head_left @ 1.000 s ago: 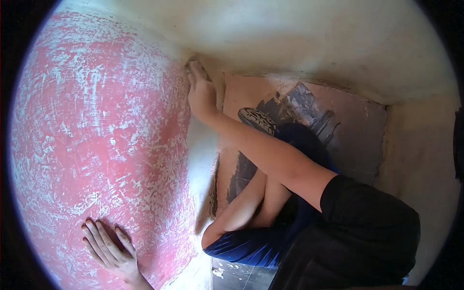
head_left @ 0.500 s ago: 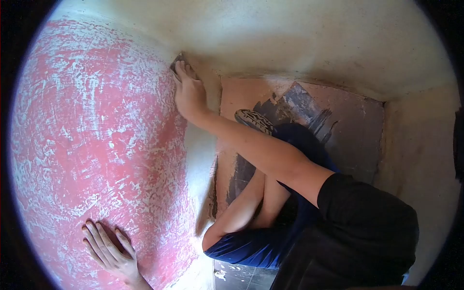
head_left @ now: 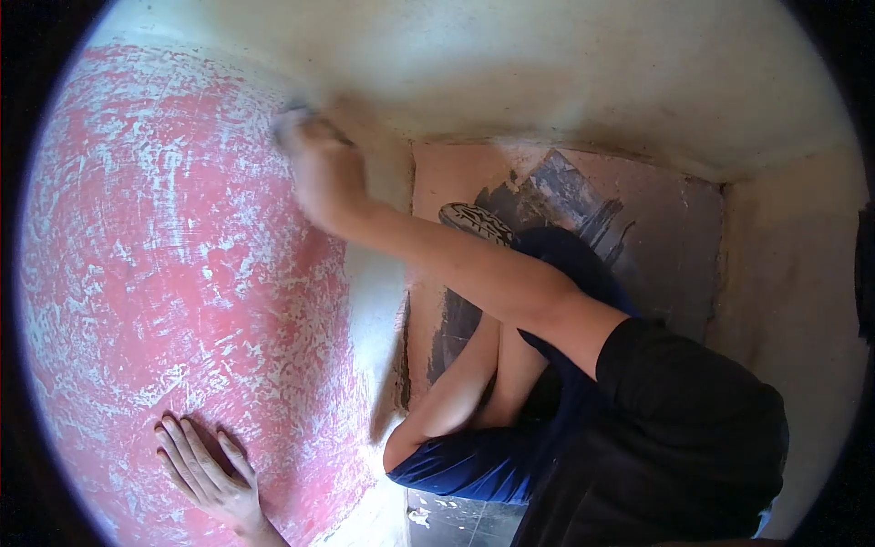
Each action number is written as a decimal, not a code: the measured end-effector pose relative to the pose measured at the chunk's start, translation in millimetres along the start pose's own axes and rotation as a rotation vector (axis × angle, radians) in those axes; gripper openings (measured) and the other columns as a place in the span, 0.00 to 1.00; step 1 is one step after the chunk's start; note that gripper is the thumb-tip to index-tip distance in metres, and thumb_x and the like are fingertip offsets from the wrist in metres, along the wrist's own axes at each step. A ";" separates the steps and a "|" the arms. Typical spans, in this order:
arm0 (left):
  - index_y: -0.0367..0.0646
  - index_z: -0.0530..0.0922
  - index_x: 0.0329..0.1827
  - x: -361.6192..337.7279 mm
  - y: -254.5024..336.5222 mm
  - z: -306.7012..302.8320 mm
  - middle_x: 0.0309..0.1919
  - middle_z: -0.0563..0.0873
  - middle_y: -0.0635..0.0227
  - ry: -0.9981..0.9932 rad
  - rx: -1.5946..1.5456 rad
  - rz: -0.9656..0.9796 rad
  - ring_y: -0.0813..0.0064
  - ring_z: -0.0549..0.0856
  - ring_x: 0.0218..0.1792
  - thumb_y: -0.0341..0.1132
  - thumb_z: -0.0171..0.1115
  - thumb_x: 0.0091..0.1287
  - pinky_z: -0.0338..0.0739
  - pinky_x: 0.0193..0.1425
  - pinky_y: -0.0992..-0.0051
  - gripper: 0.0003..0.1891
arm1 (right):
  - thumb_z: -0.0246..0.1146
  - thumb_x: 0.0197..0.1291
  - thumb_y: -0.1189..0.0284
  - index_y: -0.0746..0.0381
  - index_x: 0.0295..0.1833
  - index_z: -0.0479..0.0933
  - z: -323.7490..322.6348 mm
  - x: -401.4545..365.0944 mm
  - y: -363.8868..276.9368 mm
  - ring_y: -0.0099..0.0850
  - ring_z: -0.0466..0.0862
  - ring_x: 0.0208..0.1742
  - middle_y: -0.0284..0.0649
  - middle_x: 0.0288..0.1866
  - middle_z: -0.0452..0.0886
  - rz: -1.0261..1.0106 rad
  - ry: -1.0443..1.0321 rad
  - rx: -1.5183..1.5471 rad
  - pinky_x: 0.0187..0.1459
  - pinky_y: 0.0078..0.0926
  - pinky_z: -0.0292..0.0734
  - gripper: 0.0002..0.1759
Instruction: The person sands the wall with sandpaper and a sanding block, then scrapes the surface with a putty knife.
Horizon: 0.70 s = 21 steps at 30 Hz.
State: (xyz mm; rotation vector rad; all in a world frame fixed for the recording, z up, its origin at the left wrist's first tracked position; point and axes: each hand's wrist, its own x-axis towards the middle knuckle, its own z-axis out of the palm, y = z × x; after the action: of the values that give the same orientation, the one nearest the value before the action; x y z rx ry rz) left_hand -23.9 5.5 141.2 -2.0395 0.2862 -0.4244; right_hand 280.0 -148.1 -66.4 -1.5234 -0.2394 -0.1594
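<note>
My right hand (head_left: 324, 169) is blurred by motion near the upper right edge of a pink wall patch. Its fingers press a small, dark, flat piece of sandpaper (head_left: 293, 117) against the surface, though the blur hides its exact shape. The wall (head_left: 173, 273) is pink with streaky white patches all over. Low on this same surface, my left hand (head_left: 210, 474) lies flat with its fingers stretched out, holding nothing.
A pale cream wall (head_left: 510, 82) meets the pink one at the top. My bent legs in dark blue shorts (head_left: 474, 465) and a patterned shoe sole (head_left: 476, 223) rest over a stained floor (head_left: 670, 246). Another wall (head_left: 793, 273) stands on the right.
My right hand has slid left along the wall with the sandpaper, away from the corner. My left hand stays in place.
</note>
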 end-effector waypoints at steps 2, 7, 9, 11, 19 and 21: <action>0.28 0.77 0.69 0.6 -2.4 2.1 0.71 0.81 0.50 0.013 -0.003 0.019 0.51 0.79 0.73 0.36 0.56 0.82 0.71 0.78 0.52 0.21 | 0.52 0.79 0.73 0.65 0.49 0.78 17.4 0.2 -38.6 0.41 0.88 0.38 0.48 0.48 0.85 -0.564 0.199 0.128 0.35 0.38 0.89 0.10; 0.29 0.78 0.68 -3.2 -4.5 2.6 0.71 0.81 0.50 -0.011 -0.009 0.010 0.51 0.79 0.73 0.36 0.56 0.81 0.72 0.78 0.51 0.21 | 0.56 0.70 0.79 0.61 0.66 0.75 16.1 -2.2 -26.4 0.46 0.91 0.54 0.48 0.56 0.86 -0.584 0.014 0.334 0.37 0.40 0.91 0.19; 0.29 0.78 0.68 -1.8 -4.1 2.0 0.71 0.81 0.50 -0.008 -0.010 0.007 0.51 0.79 0.73 0.36 0.56 0.81 0.72 0.78 0.51 0.21 | 0.54 0.72 0.83 0.61 0.65 0.77 17.8 8.0 39.0 0.39 0.91 0.51 0.49 0.55 0.86 -0.258 0.198 -0.038 0.38 0.34 0.89 0.19; 0.29 0.78 0.68 -2.4 -2.2 2.8 0.71 0.81 0.51 0.003 -0.017 0.006 0.51 0.79 0.73 0.36 0.56 0.82 0.72 0.78 0.51 0.21 | 0.53 0.72 0.83 0.62 0.65 0.77 33.4 15.5 62.7 0.39 0.91 0.43 0.50 0.53 0.86 -0.313 0.458 -0.261 0.38 0.35 0.88 0.19; 0.30 0.76 0.70 -2.6 -5.8 5.8 0.73 0.79 0.51 0.039 0.018 0.054 0.50 0.77 0.75 0.37 0.56 0.81 0.69 0.79 0.51 0.22 | 0.47 0.84 0.59 0.56 0.58 0.76 30.2 -0.7 -60.5 0.28 0.87 0.35 0.42 0.41 0.85 -0.483 0.016 0.384 0.25 0.25 0.83 0.16; 0.30 0.77 0.70 -4.2 -6.4 7.4 0.72 0.80 0.52 0.036 0.025 0.045 0.51 0.77 0.75 0.37 0.55 0.82 0.69 0.79 0.51 0.22 | 0.53 0.77 0.72 0.60 0.60 0.76 21.4 4.6 -40.5 0.29 0.87 0.31 0.40 0.40 0.86 -0.425 -0.071 0.655 0.20 0.20 0.81 0.12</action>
State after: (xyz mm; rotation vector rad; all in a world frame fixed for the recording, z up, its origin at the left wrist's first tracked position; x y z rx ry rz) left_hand -24.5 16.0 142.8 -1.9992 0.3466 -0.4350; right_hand 273.1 -128.3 -25.5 -0.8132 -0.6079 -0.3276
